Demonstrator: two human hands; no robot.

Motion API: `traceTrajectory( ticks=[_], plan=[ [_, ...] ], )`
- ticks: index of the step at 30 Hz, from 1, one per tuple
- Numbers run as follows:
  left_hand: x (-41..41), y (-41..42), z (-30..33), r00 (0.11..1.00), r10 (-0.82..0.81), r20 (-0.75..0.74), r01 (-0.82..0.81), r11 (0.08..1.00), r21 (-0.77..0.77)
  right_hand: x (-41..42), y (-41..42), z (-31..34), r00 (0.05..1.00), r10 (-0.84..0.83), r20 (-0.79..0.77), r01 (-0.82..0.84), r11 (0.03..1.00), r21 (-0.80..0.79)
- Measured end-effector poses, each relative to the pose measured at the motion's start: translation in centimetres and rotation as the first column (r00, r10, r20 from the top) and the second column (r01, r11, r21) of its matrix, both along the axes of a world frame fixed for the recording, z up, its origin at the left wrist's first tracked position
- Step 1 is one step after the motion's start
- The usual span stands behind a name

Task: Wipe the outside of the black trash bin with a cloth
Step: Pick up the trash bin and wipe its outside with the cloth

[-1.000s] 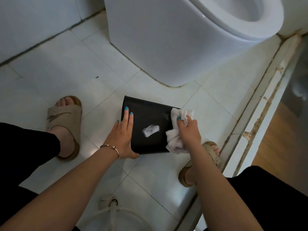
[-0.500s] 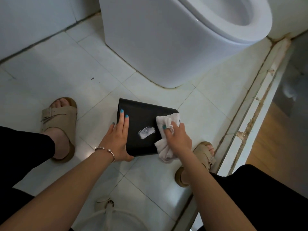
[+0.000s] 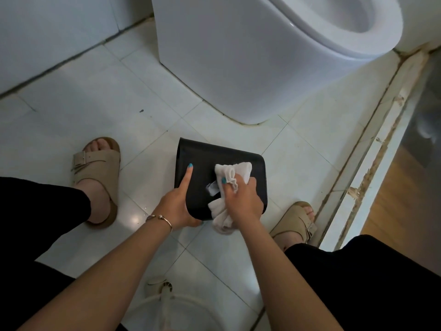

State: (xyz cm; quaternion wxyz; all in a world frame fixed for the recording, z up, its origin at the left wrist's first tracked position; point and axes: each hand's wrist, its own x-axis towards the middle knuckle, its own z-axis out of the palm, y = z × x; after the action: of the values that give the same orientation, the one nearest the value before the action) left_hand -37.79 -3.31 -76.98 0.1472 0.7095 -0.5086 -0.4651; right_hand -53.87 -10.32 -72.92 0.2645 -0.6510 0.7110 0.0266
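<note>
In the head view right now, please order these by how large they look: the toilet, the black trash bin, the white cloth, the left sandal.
1. toilet, by far the largest.
2. black trash bin.
3. left sandal and white cloth: they look alike; the right hand hides part of the cloth, so I do not rank them.

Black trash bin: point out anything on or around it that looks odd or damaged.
The black trash bin has a pale smear on its upper face, beside the white cloth gripped by the right hand. The door threshold on the right looks chipped and stained brown along its edge.
</note>
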Motion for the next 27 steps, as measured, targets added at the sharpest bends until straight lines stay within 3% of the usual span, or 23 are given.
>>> traceTrajectory(
  ticks=[3, 7, 10, 14, 16, 20, 22, 24, 27],
  plan=[
    [0.2, -0.2, 0.2, 1.000, -0.014, -0.002, 0.014, 1.000, 0.003, -1.5, -1.2, 0.0, 1.000, 0.017, -0.026, -0.017, 1.000, -0.002],
    [0.3, -0.3, 0.0, 1.000, -0.015, 0.016, 0.015, 1.000, -0.002, -1.4, -1.2, -0.5, 0.964, -0.259, -0.055, 0.257, 0.966, -0.037],
    [0.2, -0.1, -0.2, 1.000, -0.019, 0.021, 0.019, 1.000, 0.012, 1.6, 0.6, -0.7, 0.945, -0.326, -0.034, 0.323, 0.943, -0.074],
    [0.2, -0.2, -0.1, 1.000, -0.001, 0.018, 0.001, 1.000, 0.013, 2.1, 1.5, -0.2, 0.999, -0.028, -0.022, 0.027, 0.998, -0.061],
    [0.3, -0.3, 0.0, 0.999, -0.010, 0.033, 0.010, 1.000, 0.016, 0.4, 0.4, -0.2, 1.000, -0.001, -0.027, 0.000, 1.000, -0.031],
    [0.2, -0.4, 0.0, 0.999, -0.018, 0.040, 0.018, 1.000, 0.016, -1.6, -0.5, -0.8, 0.948, -0.316, -0.042, 0.315, 0.949, -0.032],
    [0.1, -0.3, -0.2, 0.999, -0.013, 0.031, 0.013, 1.000, 0.019, -0.2, 0.1, -0.9, 0.928, -0.368, -0.058, 0.365, 0.929, -0.065],
    [0.1, -0.3, -0.2, 0.999, -0.007, 0.045, 0.006, 1.000, 0.018, 1.8, 1.1, -0.6, 0.950, -0.310, -0.034, 0.308, 0.949, -0.064],
    [0.1, -0.2, 0.0, 0.999, 0.006, 0.047, -0.007, 0.999, 0.037, 2.8, 2.5, -0.1, 0.999, -0.037, -0.025, 0.036, 0.998, -0.058]
  ],
)
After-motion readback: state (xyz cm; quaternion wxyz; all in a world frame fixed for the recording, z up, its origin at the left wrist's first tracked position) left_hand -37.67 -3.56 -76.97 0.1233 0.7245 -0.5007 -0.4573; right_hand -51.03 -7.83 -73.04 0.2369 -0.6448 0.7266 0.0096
